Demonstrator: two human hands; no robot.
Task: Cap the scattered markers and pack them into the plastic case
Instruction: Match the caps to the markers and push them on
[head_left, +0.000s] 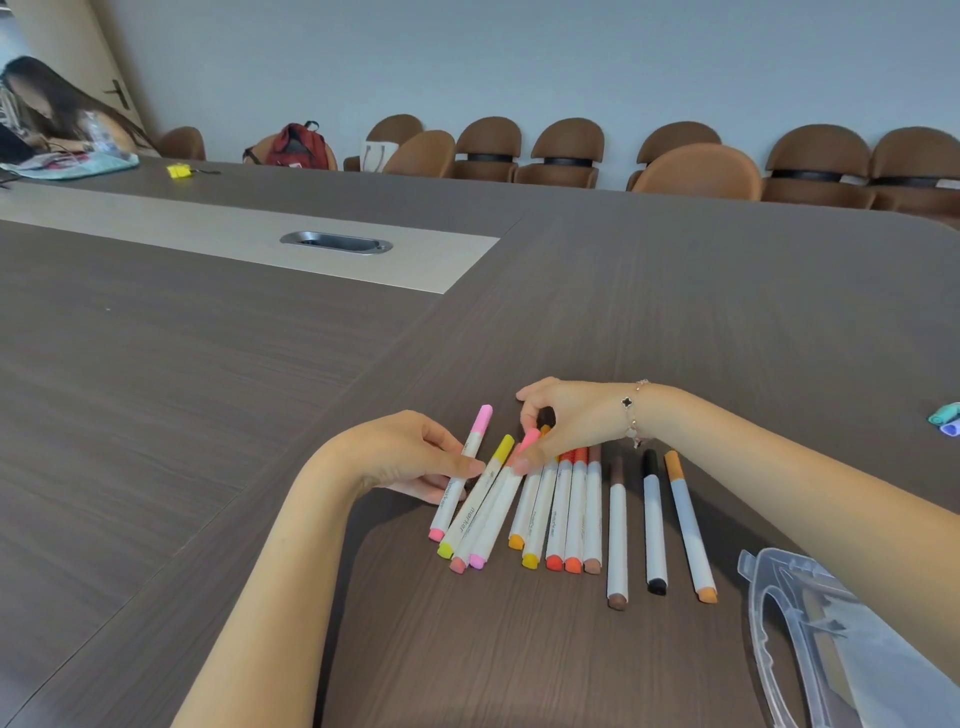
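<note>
My dark wood counter (675, 291) carries capped markers (571, 512) under my hands (566, 415), clear case (810, 639) right of them.

A broad dark wood-grain conference table (675, 291) fills the room, with a pale inlaid strip (156, 228) holding an oval metal cable port (336, 242). Rounded brown upholstered chairs (566, 150) line a plain pale blue-grey wall (519, 57). A red backpack (296, 145) sits on one chair.
</note>
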